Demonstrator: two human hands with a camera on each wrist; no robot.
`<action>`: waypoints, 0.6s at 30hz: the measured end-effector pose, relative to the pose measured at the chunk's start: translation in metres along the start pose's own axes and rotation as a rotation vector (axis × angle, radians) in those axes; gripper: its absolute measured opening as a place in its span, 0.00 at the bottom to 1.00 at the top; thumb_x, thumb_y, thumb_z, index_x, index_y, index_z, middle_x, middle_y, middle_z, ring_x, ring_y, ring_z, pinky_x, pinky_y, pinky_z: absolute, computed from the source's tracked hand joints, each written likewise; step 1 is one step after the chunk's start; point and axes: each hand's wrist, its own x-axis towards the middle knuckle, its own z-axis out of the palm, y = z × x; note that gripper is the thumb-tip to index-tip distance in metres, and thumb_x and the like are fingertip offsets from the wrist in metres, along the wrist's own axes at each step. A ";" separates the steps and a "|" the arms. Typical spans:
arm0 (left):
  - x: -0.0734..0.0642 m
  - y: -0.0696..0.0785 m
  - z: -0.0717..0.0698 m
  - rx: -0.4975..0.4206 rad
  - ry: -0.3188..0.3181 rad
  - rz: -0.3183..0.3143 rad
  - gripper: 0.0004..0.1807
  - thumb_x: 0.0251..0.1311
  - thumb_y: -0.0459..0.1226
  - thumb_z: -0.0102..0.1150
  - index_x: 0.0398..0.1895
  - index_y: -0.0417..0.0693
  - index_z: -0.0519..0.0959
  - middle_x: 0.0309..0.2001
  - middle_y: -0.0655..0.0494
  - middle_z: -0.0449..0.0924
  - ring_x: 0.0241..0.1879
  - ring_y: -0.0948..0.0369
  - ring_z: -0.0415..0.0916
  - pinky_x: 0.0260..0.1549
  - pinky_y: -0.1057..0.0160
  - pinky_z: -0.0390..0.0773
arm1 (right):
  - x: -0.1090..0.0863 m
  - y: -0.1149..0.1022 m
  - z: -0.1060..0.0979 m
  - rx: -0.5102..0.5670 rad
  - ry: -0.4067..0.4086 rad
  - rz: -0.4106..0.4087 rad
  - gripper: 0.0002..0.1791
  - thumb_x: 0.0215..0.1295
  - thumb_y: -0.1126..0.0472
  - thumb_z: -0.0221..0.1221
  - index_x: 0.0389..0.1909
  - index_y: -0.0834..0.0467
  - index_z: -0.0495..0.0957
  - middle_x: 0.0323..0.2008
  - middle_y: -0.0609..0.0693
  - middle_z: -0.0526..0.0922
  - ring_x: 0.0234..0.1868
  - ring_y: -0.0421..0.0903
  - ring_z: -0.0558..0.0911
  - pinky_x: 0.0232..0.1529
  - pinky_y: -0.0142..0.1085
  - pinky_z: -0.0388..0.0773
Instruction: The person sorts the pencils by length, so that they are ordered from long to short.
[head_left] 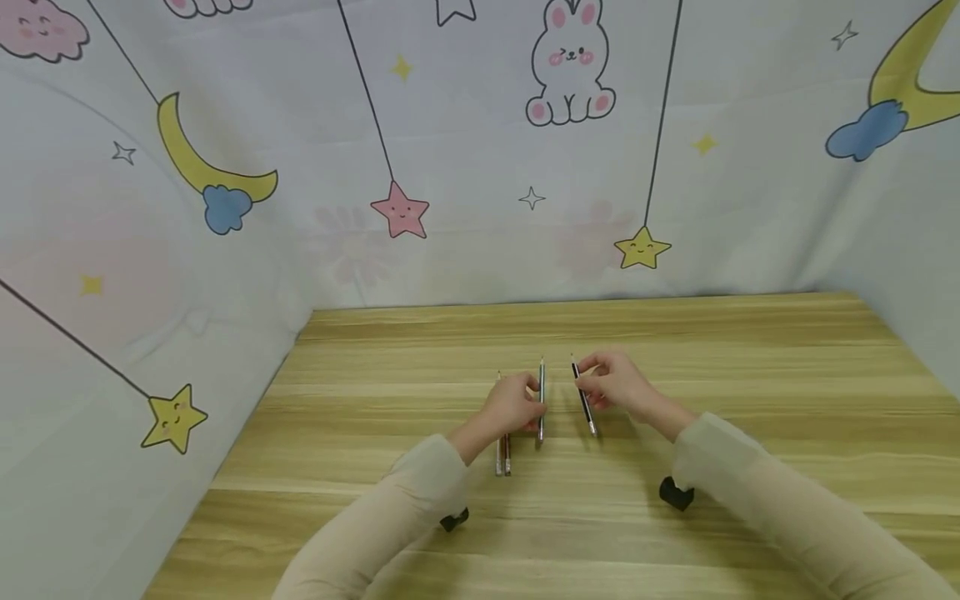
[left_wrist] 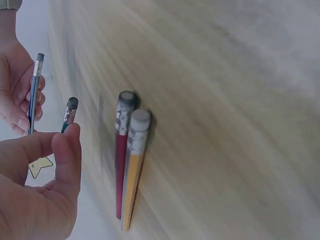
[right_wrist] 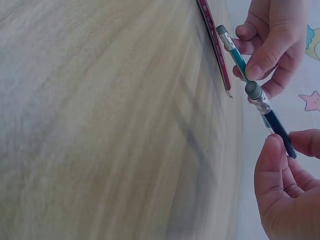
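Observation:
My left hand (head_left: pixel 513 402) pinches a green pencil (right_wrist: pixel 239 63) between thumb and fingers, its eraser end toward me and its tip pointing away. To its right, my right hand (head_left: pixel 613 385) pinches a dark blue pencil (head_left: pixel 584 402), slightly tilted, also with the eraser end nearer me. Both pencils are held above the table, a small gap apart in the head view. Below my left hand, a red pencil (left_wrist: pixel 121 162) and a yellow pencil (left_wrist: pixel 132 172) lie side by side on the wood, erasers facing me. In the head view the left hand partly covers this pair.
The wood-grain table (head_left: pixel 360 467) spreads under both arms. A white cloth (head_left: pixel 480 150) printed with stars, moons and a rabbit hangs behind it and along the sides. Small black devices (head_left: pixel 677 493) sit beneath the pale sleeve cuffs.

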 end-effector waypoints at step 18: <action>-0.019 -0.014 0.008 0.060 0.022 0.024 0.22 0.50 0.32 0.58 0.50 0.36 0.67 0.19 0.55 0.77 0.13 0.65 0.72 0.13 0.71 0.70 | 0.001 0.011 0.011 0.054 -0.073 -0.067 0.16 0.55 0.63 0.58 0.40 0.69 0.69 0.18 0.50 0.74 0.16 0.40 0.74 0.18 0.34 0.75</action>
